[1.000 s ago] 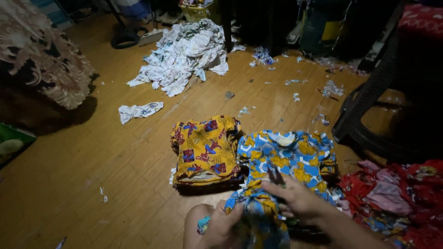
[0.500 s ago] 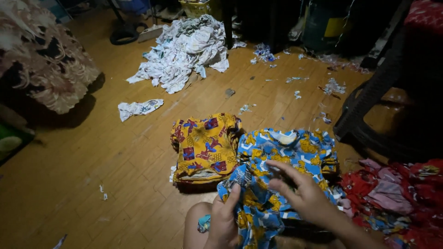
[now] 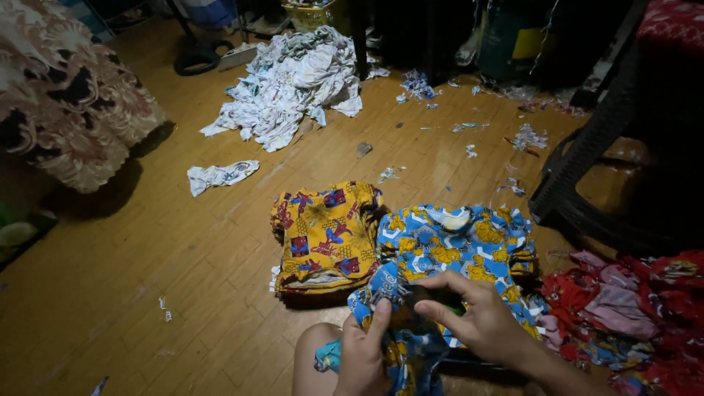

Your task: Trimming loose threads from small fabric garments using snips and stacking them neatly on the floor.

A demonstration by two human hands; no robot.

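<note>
Head view: soft crumpled blue-yellow cloth (image 3: 411, 323)

One shirt pile (image 3: 326, 235) lies left of the hands (image 3: 425, 323), another (image 3: 458, 246) just behind them, and the heap of cloth (image 3: 293, 81) far behind on the floor (image 3: 147, 279).

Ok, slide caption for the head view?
Both hands, left and right, grip blue-and-yellow patterned cloth beside a yellow stack.
</note>
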